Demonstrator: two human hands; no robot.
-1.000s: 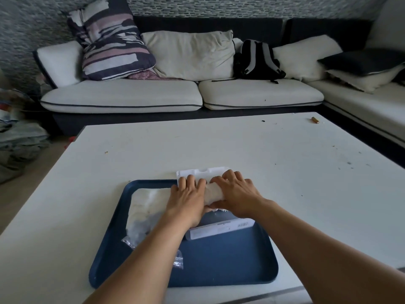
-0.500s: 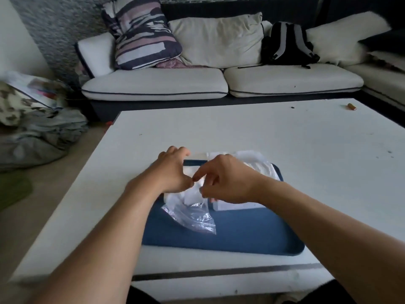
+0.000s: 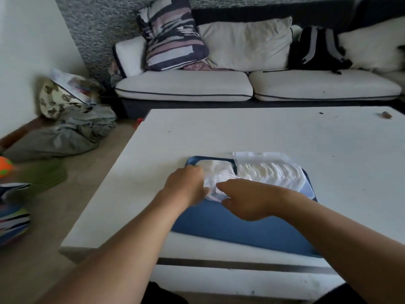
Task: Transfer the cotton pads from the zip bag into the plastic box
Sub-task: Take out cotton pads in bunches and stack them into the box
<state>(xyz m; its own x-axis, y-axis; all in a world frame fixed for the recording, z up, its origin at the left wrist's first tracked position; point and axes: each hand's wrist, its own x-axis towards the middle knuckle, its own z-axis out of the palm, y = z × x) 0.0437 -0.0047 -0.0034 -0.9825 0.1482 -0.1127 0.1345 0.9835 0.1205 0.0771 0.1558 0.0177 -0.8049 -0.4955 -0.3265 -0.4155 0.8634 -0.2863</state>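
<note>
Blue plastic tray (image 3: 241, 229) sits on the white bench (image 3: 285, 132), now lower and further right in the frame than half a second ago, with the view swung left to show more floor. The clear zip bag (image 3: 215, 177) lay crumpled below the hands then; now it lies spread toward the tray's upper left corner. The left hand (image 3: 186, 186) and the right hand (image 3: 245, 199) both pinch its near edge, though blur hides the fingers. The clear plastic box (image 3: 271, 174) stands just right of the bag, its long axis running left to right across the frame, filled with a row of white cotton pads (image 3: 269, 172). The box's near wall is hidden behind the right wrist.
</note>
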